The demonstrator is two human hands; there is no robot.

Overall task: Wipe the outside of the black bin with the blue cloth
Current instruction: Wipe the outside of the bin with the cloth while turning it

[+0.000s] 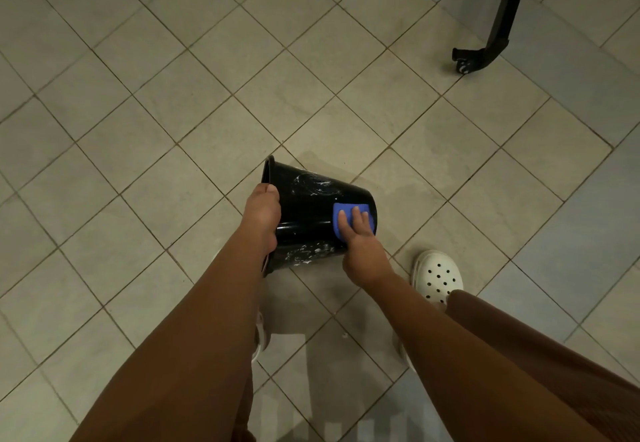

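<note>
White clog (438, 277) near black bin (311, 199), wheeled leg (498, 26) well apart

This is an indoor room, home or workplace I cannot tell: a floor (173, 130) of square beige tiles with dark grout, and a black furniture leg (502, 9) on a caster (463, 67).

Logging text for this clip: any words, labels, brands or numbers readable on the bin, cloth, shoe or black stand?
No readable text anywhere.
The black bin bears only white smears, no label.
The blue cloth under the right hand is plain.
The white clog shows holes, no brand.
Pale specks on the black stand foot are too small to tell.
</note>
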